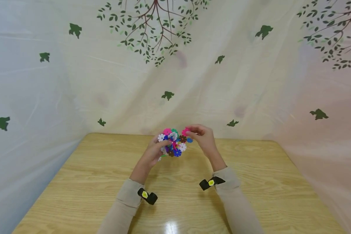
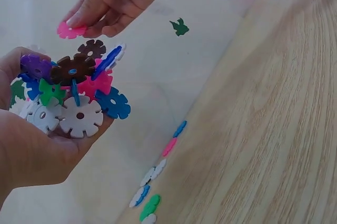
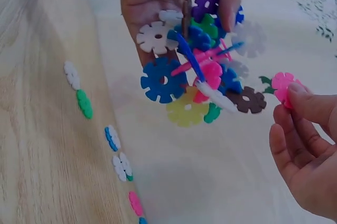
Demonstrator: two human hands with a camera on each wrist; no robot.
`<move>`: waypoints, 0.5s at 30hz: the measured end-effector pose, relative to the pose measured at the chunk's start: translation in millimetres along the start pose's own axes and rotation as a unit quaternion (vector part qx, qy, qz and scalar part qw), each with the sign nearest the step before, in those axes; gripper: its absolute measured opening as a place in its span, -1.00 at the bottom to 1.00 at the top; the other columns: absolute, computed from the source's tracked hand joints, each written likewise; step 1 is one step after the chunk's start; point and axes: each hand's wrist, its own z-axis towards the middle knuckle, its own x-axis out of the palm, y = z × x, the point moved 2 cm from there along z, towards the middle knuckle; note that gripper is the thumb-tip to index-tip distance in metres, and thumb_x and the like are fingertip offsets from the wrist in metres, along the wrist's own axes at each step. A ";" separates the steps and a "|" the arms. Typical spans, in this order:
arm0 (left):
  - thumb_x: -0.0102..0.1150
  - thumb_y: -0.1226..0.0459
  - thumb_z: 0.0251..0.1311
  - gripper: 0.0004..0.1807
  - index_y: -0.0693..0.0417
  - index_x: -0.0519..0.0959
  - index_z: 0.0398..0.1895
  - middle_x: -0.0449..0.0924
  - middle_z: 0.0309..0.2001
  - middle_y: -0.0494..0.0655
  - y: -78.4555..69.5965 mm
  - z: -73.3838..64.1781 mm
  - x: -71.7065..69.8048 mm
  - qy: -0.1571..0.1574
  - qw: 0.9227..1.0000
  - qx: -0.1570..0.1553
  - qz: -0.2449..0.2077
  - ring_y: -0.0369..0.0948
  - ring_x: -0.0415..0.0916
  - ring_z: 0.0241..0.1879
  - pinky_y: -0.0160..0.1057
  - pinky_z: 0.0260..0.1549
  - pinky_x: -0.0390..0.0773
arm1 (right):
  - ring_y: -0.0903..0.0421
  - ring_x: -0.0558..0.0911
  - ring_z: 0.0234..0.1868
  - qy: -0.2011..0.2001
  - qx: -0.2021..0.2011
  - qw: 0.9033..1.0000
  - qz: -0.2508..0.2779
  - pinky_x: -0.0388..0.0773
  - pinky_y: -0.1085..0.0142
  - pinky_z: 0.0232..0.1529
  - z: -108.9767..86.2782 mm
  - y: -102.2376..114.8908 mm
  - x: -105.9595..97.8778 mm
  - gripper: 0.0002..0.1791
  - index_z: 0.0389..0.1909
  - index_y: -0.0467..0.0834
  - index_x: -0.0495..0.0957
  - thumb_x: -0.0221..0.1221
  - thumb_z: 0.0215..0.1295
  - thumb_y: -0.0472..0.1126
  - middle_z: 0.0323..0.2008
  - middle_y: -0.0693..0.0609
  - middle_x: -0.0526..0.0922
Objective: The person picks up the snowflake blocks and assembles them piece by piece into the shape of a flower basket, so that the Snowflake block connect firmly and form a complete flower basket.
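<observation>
A cluster of interlocking snowflake discs [image 1: 174, 150] in white, blue, brown, pink, green, purple and yellow is held up over the far part of the table. My left hand [image 1: 150, 154] grips it, thumb across the near side in the head view; the palm and fingers behind are partly hidden. Between right thumb and fingertips, a single pink snowflake disc [image 3: 285, 85] is pinched. It is held just apart from a brown disc [image 3: 250, 101] at the cluster's edge. My right hand [image 1: 205, 138] is to the right of the cluster in the head view.
Several loose discs lie in a row along the wooden table's far edge, among them a green disc [image 2: 150, 207], a pink disc [image 2: 169, 147] and a white disc [image 3: 71, 75]. A pale curtain [image 1: 128, 97] printed with leaves hangs right behind the table [image 1: 175, 198].
</observation>
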 end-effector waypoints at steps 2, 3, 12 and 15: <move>0.19 0.42 0.25 -0.27 -0.03 0.30 0.51 0.35 0.42 0.15 0.2 0.0 0.3 0.002 1.000 0.000 0.007 0.05 0.43 0.30 -0.09 0.20 0.59 | 0.20 0.70 -0.30 0.001 -0.025 1.000 -0.013 0.68 0.41 -0.26 -1.1 2.9 4.8 -0.79 -0.08 -0.34 0.69 0.30 0.35 -0.31 -0.22 -0.20 0.75; 0.19 0.42 0.25 -0.28 -0.03 0.32 0.50 0.36 0.41 0.15 0.3 -0.1 0.5 0.004 1.000 0.001 0.010 0.05 0.43 0.30 -0.07 0.21 0.58 | 0.20 0.70 -0.30 0.002 -0.033 0.999 -0.017 0.68 0.41 -0.26 -1.5 3.3 6.9 -0.81 -0.10 -0.34 0.69 0.30 0.35 -0.32 -0.21 -0.26 0.74; 0.20 0.39 0.22 -0.30 -0.05 0.37 0.47 0.43 0.36 0.13 2.0 -0.4 4.1 0.009 0.999 0.011 0.031 -0.07 0.52 0.14 -0.17 -0.02 0.65 | -0.23 0.71 -0.24 -0.003 -0.069 0.995 -0.072 0.73 0.21 -0.23 -9.9 24.0 19.8 -0.88 -0.19 -0.42 0.68 0.28 0.32 -0.44 -0.23 -0.36 0.73; 0.21 0.39 0.22 -0.30 -0.05 0.37 0.47 0.43 0.35 0.13 2.0 -0.7 4.6 0.005 0.999 0.010 0.035 -0.07 0.52 0.14 -0.16 -0.04 0.65 | -0.25 0.70 -0.26 -0.010 -0.078 0.993 -0.092 0.70 0.25 -0.25 -14.6 38.6 22.8 -0.89 -0.21 -0.44 0.68 0.28 0.30 -0.45 -0.26 -0.36 0.73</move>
